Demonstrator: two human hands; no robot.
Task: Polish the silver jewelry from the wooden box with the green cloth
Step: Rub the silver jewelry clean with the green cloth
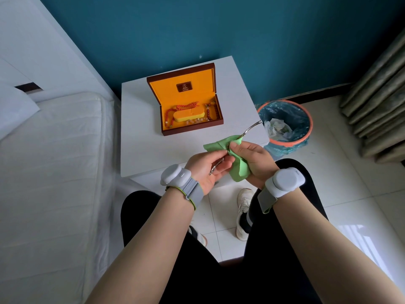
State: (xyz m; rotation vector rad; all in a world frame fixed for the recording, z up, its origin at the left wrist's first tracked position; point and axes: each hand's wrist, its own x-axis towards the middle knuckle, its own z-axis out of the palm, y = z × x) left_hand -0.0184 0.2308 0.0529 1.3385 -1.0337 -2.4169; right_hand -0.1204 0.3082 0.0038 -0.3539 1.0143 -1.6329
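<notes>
Your hands work a silver chain over the tabletop's near right corner.

Your left hand (207, 166), palm up, has its fingers (221, 160) curled on the silver chain (251, 128); your right hand (252, 156) pinches the green cloth (237, 170) around it, and the chain's far end juts toward the bin (285, 123). The open wooden box (186, 102), mid-tabletop, holds red and pale beads (169, 116).

Just one head cam — wide-angle, looking forward and down, hands (228, 163) close at center, box (186, 102) toward 12 o'clock.
</notes>
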